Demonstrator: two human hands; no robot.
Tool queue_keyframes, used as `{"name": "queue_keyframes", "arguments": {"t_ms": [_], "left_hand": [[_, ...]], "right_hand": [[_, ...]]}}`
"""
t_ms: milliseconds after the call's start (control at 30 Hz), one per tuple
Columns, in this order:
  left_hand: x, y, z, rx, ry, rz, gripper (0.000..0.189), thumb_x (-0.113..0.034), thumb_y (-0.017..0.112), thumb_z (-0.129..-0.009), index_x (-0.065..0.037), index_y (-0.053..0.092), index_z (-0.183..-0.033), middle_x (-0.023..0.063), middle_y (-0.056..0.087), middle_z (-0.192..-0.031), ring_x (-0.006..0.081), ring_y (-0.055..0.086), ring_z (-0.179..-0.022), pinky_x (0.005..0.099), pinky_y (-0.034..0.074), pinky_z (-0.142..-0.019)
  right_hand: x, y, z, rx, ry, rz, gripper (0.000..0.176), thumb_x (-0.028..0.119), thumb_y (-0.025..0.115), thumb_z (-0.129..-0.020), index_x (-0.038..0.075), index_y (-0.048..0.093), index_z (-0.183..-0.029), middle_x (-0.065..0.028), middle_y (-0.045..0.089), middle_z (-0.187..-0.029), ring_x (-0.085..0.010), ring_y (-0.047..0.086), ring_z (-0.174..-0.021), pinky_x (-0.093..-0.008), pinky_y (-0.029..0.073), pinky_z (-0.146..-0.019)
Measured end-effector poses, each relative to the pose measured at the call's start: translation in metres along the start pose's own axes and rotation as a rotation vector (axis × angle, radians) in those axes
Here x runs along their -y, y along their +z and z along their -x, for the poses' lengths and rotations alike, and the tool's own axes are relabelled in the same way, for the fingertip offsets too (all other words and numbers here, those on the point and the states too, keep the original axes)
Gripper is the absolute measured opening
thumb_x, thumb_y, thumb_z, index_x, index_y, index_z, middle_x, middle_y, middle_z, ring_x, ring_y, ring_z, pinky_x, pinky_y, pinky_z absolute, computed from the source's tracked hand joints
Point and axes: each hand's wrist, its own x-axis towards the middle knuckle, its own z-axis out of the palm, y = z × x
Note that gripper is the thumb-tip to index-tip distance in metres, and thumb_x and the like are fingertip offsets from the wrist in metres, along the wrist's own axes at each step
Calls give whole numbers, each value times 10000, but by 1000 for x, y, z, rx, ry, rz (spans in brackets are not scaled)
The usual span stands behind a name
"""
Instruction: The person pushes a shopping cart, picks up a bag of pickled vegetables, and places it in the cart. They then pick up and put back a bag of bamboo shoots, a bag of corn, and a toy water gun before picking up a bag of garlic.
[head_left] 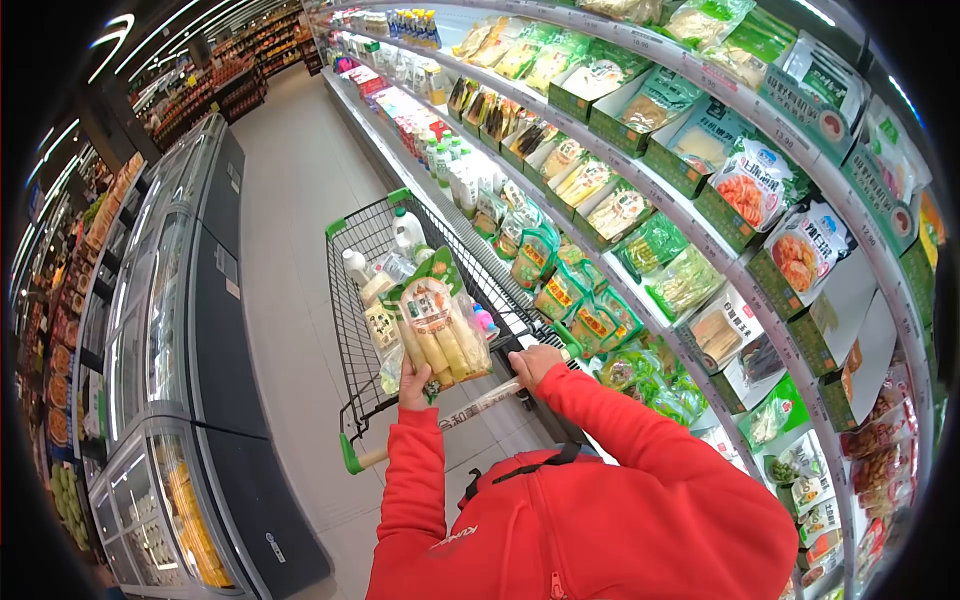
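My left hand (415, 384) grips the lower left side of a clear bag of long pale stalks, maybe bamboo shoots (436, 335), with a printed label and green top. The bag is upright above the shopping cart (335, 300), in front of its handle. My right hand (537, 366) is wrapped around the right part of the cart handle (492, 398). Inside the cart stand a white bottle (407, 229) and another white-capped bottle (356, 263), among other packages partly hidden by the bag.
On the right, a tall refrigerated shelf (690, 190) curves along the aisle, stocked with packaged vegetables and tofu-like goods. Dark freezer cases (240, 420) line the left side. The tiled aisle floor (285, 150) runs ahead between them.
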Motion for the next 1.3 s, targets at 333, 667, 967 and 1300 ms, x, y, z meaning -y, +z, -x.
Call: {"name": "queue_keyframes", "arguments": {"t_ms": [333,667,967,1300], "left_hand": [[-12,-20,-73,86,-62,-231,599,-49,528,-840,-8,263,-1376,97,444,-1299,205,459,-1166,332,347,-994],[3,-26,-107,114,-390,-450,689,-100,589,-836,-38,214,-1410,80,384,-1363,173,386,-1230,299,285,-1020],[-2,-2,-123,13,-552,-341,753,-155,613,-797,-4,195,-1405,88,335,-1398,197,313,-1289,318,213,-1060],[-2,-21,-129,37,-710,-218,834,-147,642,-766,15,136,-1410,103,289,-1420,199,309,-1293,302,224,-1053]], "right_hand": [[-43,16,-83,206,214,-577,468,393,223,-935,134,610,-982,-77,646,-798,-294,599,-804,-387,447,-754],[-71,15,-134,467,252,-1157,380,307,592,-851,27,554,-1105,-92,637,-932,-159,629,-799,-304,534,-672],[-89,9,-142,469,215,-1183,366,313,564,-859,40,566,-1103,-143,644,-970,-224,634,-840,-337,511,-729],[-97,26,-152,504,300,-1223,339,317,473,-906,18,577,-1029,-162,641,-873,-265,623,-801,-352,472,-725]]}}
